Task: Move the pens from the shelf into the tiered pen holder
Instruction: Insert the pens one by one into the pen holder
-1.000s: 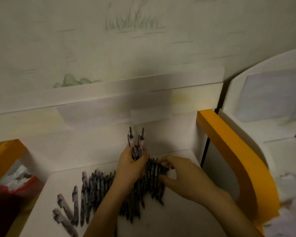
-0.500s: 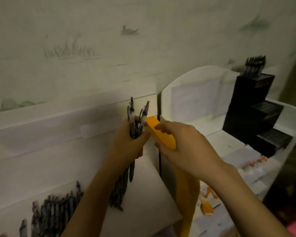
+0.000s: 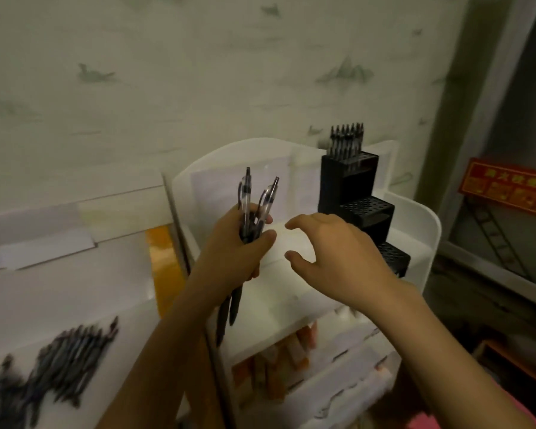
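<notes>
My left hand (image 3: 239,246) is closed around a small bunch of black pens (image 3: 247,209), held upright with their clips on top. My right hand (image 3: 331,258) hovers just right of them, fingers spread and curled, holding nothing. The black tiered pen holder (image 3: 358,199) stands on the white rack to the right, behind my right hand; several pens (image 3: 347,140) stand in its top tier, and the two lower tiers show bare holes. A blurred pile of black pens (image 3: 59,363) lies on the white shelf (image 3: 19,305) at lower left.
The white rack (image 3: 427,230) has a raised curved rim around the holder, with orange and white items (image 3: 279,360) stored in its lower level. An orange shelf side panel (image 3: 164,267) stands between shelf and rack. A red sign (image 3: 508,190) hangs at far right.
My left hand lifted a bunch of pens off the shelf pile and carried it right toward the rack. My right hand left the pile and moved right too. The view swung right, bringing the holder into sight.
</notes>
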Demonstrator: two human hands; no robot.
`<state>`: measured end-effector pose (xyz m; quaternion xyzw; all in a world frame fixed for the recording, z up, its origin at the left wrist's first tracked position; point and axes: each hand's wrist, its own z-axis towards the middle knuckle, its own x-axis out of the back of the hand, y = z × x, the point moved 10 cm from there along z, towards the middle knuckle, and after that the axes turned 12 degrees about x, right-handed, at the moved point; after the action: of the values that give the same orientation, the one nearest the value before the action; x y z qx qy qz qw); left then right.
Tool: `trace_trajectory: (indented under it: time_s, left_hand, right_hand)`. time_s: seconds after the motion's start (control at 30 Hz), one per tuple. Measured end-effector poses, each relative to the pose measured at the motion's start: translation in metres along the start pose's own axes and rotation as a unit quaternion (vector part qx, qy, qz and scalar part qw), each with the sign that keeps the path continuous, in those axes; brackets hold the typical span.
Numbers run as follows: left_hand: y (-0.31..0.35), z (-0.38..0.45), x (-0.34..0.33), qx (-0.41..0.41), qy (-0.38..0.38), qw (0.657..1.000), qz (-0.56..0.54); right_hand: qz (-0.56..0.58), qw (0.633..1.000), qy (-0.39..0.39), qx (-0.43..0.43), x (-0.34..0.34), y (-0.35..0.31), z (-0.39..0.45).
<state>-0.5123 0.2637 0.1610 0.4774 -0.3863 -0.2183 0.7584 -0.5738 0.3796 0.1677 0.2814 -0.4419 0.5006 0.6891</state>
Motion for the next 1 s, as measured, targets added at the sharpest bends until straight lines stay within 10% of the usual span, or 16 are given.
trace_trajectory:
  time_s: [1.0]
  left_hand:
    - [0.025, 0.211, -0.22, 0.028, -0.008, 0.999, -0.046]
  right_hand:
    - [0.056, 0.997, 0.049, 0.004, -0.006, 0.303, 0.069]
